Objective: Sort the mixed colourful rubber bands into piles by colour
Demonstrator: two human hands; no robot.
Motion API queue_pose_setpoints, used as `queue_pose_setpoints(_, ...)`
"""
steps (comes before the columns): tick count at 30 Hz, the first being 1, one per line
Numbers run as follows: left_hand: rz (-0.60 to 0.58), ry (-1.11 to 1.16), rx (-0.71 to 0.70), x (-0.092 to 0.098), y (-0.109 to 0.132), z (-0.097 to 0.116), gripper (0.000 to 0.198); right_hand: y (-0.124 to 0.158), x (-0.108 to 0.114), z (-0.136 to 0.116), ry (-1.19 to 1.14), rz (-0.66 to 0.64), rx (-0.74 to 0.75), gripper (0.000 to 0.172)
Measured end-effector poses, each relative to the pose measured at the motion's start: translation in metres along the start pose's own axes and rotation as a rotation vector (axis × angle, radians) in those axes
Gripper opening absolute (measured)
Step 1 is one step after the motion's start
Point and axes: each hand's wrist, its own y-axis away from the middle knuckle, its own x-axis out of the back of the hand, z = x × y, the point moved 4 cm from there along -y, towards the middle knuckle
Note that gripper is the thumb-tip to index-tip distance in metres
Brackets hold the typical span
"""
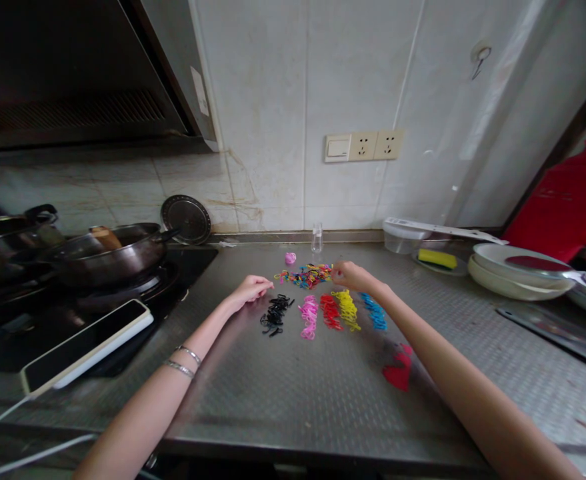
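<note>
Small rubber bands lie on the metal counter. A mixed heap of many colours (307,275) spreads between my hands. Nearer me are separate groups in a row: black bands (275,316), pink bands (308,317), red bands (331,312), yellow bands (348,310) and blue bands (374,312). My left hand (251,291) rests just beyond the black group, its fingers loosely stretched toward the heap, holding nothing visible. At the heap's right end, my right hand (351,275) has its fingers curled in a pinch; whatever is between the fingertips is hidden.
Behind the heap are a small pink object (290,258) and a clear little bottle (317,238). A red heart-shaped patch (398,371) lies by my right forearm. Left are a phone (87,347) and a pan (117,257) on the stove; right, a yellow sponge (437,259) and bowls (517,283).
</note>
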Motion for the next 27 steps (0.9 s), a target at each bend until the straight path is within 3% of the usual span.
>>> queue_pose_setpoints(7, 0.017, -0.036, 0.002, 0.000, -0.001, 0.000, 0.039, 0.011, 0.025, 0.015, -0.034, -0.094, -0.005, 0.018)
queue_pose_setpoints(14, 0.013, -0.021, 0.009, -0.001, 0.002, 0.007, 0.041, 0.036, 0.020, 0.010, -0.097, -0.136, -0.004, 0.020)
queue_pose_setpoints(24, 0.070, -0.067, 0.023, -0.003, 0.002, 0.007, 0.043, 0.057, 0.023, 0.033, -0.173, 0.276, -0.180, 0.030)
queue_pose_setpoints(27, 0.091, -0.085, 0.029, -0.004, 0.004, 0.008, 0.041, 0.063, 0.023, 0.039, -0.138, 0.334, -0.249, 0.033)
